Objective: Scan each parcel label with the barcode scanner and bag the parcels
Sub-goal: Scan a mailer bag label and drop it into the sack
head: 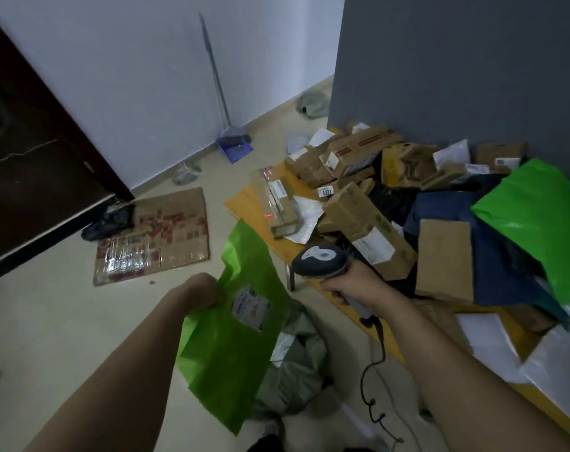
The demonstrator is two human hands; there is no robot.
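Observation:
My left hand (202, 291) grips the left edge of a green plastic parcel (231, 347), holding it up over the floor. Its white shipping label (251, 307) faces me. My right hand (352, 287) is curled round the handle of a dark barcode scanner (319, 260), whose head points left toward the parcel. The scanner's cable (370, 383) hangs down to the floor. Under the green parcel lies a grey-green sack (293, 376) with a labelled parcel showing at its mouth.
A low yellow table (244, 203) on the right carries a heap of cardboard boxes (368, 226), dark mailers and another green mailer (537, 223). A flattened carton (153, 236) lies on the floor. A broom and dustpan (233, 143) lean against the wall; a dark door (32, 151) stands left.

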